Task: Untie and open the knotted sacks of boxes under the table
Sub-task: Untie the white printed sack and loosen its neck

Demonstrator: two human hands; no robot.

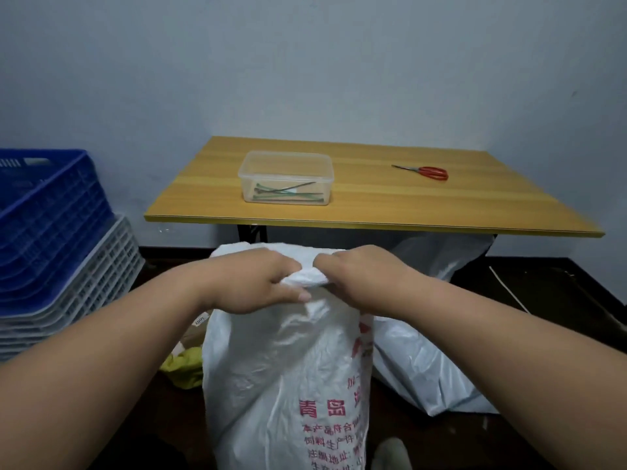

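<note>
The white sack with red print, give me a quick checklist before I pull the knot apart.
1. Left hand grips the bunched top of the white sack: ok.
2. Right hand grips the same bunch: ok.
3. Sack stands upright on the floor: ok.
4. Knot already loosened: cannot tell, the hands cover it.
5. Scissors at hand on the table if it jams: ok.
6. Second sack, lying to the right, opened: cannot tell.
</note>
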